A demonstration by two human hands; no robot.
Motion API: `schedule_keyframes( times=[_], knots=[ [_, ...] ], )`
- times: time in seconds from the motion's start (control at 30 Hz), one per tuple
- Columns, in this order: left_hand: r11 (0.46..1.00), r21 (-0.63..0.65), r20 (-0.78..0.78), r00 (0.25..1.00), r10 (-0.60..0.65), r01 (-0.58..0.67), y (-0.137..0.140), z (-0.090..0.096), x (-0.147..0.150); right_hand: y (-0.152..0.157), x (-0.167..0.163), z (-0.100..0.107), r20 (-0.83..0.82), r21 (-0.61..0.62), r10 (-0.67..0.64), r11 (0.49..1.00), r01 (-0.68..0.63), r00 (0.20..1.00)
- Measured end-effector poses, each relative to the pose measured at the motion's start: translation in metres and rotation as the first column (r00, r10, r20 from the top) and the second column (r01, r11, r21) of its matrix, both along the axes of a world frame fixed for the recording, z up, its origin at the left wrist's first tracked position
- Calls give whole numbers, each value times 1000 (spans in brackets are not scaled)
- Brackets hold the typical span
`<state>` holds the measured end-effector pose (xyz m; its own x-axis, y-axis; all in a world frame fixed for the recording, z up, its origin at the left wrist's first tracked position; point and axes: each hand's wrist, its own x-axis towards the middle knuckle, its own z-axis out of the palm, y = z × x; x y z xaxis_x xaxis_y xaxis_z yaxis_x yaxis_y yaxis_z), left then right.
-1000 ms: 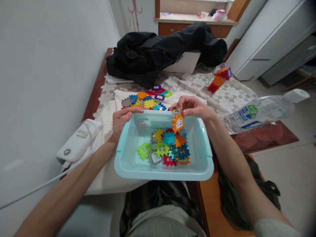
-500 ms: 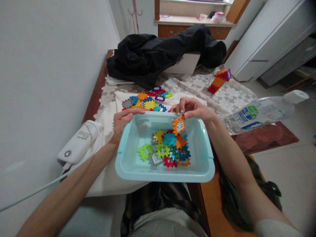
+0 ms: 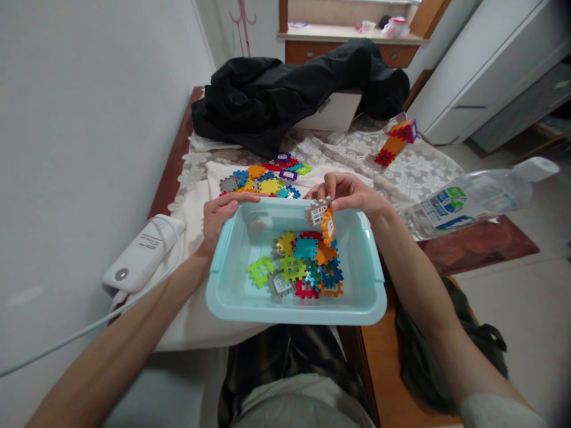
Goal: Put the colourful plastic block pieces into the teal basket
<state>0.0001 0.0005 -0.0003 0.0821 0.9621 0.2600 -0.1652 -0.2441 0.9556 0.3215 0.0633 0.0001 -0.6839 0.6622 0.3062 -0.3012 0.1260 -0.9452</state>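
Our right hand (image 3: 351, 193) pinches two tiles (image 3: 329, 229) at one o'clock over tub (image 3: 297, 315); slack pinch could drop one. Left hand (image 3: 217, 219) grips ten o'clock.

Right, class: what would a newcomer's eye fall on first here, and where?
Probably the pale blue basin in the middle, with bright toothed tiles lying inside. Over its far side, the right hand holds a grey tile and an orange tile. Farther back lies a big rumpled black cloth.
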Motion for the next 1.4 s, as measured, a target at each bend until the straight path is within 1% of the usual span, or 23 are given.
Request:
schedule_keyframes(
  times=[0.2, 0.37, 0.47, 0.57, 0.67, 0.73, 0.77, 0.8, 0.83, 0.87, 0.9, 0.93, 0.97, 1.0, 1.03, 1.07, 1.1, 1.17, 1.2, 1.23, 1.33, 1.4],
  knots=[
    [1000, -19, 22, 1000, 3, -3, -1, 1, 1, 0, 0, 0, 14, -21, -18, 1000, 18, 1000],
    [1000, -4, 25, 1000, -9, 9, 0, -1, -1, 0, -1, -1, -8, -10, 18, 1000, -18, 1000],
    [1000, 7, 16, 1000, -9, 9, 1, -2, -2, 1, -1, -1, -2, -8, 17, 1000, -17, 1000],
    [1000, 11, 20, 1000, -14, 14, 1, -3, -2, 2, 0, 0, 11, 5, 0, 1000, 0, 1000],
    [1000, 5, 26, 1000, -16, 15, 1, -3, -2, 1, -1, 3, 65, 42, -8, 999, 5, 998],
    [1000, -3, 26, 1000, -11, 12, 0, -2, -2, 1, -4, 4, 73, 73, -55, 996, 50, 996],
    [1000, -4, 22, 1000, -7, 7, 0, -1, -1, 1, -6, 3, 57, 83, -116, 990, 111, 992],
    [1000, -2, 17, 1000, 2, -2, 0, 0, -1, 3, -8, 1, 35, 90, -203, 976, 199, 979],
    [1000, 4, 11, 1000, 10, -10, 0, 0, -1, 4, -9, -1, 25, 102, -308, 947, 304, 951],
    [1000, 12, 6, 1000, 16, -16, -1, 1, 0, 7, -10, -5, 38, 131, -417, 903, 409, 908],
    [1000, 18, 2, 1000, 19, -19, -1, 2, 0, 10, -11, -10, 74, 194, -517, 846, 496, 853],
    [1000, 23, -1, 1000, 18, -18, -1, 2, 0, 13, -11, -15, 129, 293, -599, 784, 547, 790],
    [1000, 25, -3, 1000, 14, -14, 0, 3, 0, 17, -11, -22, 190, 413, -665, 722, 555, 722],
    [1000, 27, -6, 1000, 8, -8, 0, 3, 0, 20, -10, -29, 254, 530, -710, 671, 519, 657],
    [1000, 29, -7, 1000, 5, -5, 0, 3, 0, 24, -9, -36, 319, 622, -727, 644, 444, 607],
    [999, 32, -7, 1000, 2, -2, 0, 2, 0, 27, -8, -42, 384, 677, -721, 645, 356, 576],
    [999, 37, -7, 1000, -2, 2, 0, 2, 0, 31, -8, -48, 445, 696, -697, 664, 272, 562],
    [999, 48, -3, 1000, -8, 9, 0, 0, -1, 37, -6, -56, 534, 680, -623, 718, 147, 571],
    [999, 53, -4, 1000, -10, 11, 0, 0, -1, 39, -6, -58, 554, 670, -590, 735, 105, 587],
    [998, 56, -9, 1000, -11, 11, 0, -1, -2, 41, -6, -59, 560, 669, -569, 739, 77, 602],
    [998, 59, -25, 1000, -4, 5, 0, -2, -2, 45, -5, -58, 552, 689, -541, 724, 19, 635],
    [998, 58, -29, 1000, -2, 4, 0, -2, -3, 45, -7, -57, 536, 718, -566, 696, 14, 626]
  ],
)
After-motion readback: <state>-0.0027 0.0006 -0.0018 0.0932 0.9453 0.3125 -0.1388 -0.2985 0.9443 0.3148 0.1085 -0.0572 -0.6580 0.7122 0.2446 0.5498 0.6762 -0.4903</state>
